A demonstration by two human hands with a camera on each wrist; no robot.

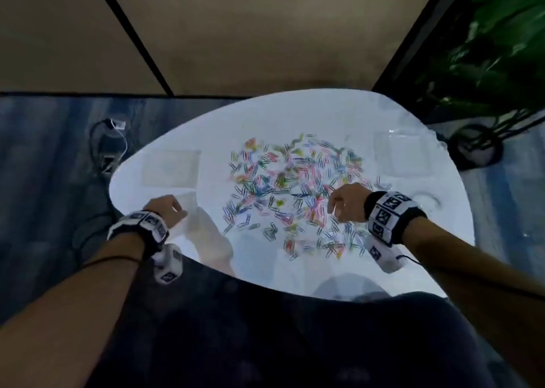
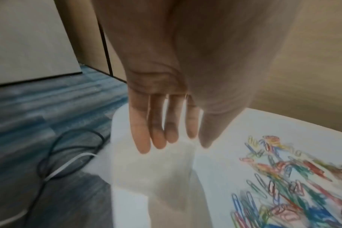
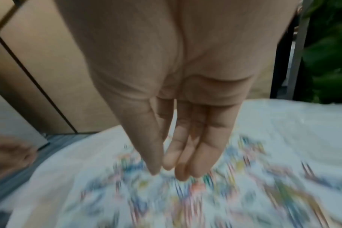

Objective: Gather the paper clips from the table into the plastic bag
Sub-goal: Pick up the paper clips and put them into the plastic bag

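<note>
Several colourful paper clips (image 1: 295,193) lie scattered over the middle of the white table (image 1: 295,113). A clear plastic bag (image 1: 209,234) lies crumpled at the table's near left edge. My left hand (image 1: 180,210) is at the bag's upper end. In the left wrist view its fingers (image 2: 156,138) are straight over the bag (image 2: 150,169), and no grip on it shows. My right hand (image 1: 334,210) hovers over the right side of the clips. In the blurred right wrist view its fingers (image 3: 197,162) point down at the clips (image 3: 185,192) and hold nothing.
Two more flat clear bags lie on the table, one at the far left (image 1: 171,168) and one at the far right (image 1: 404,152). Cables (image 1: 109,143) lie on the blue carpet to the left. A potted plant (image 1: 501,48) stands at the far right.
</note>
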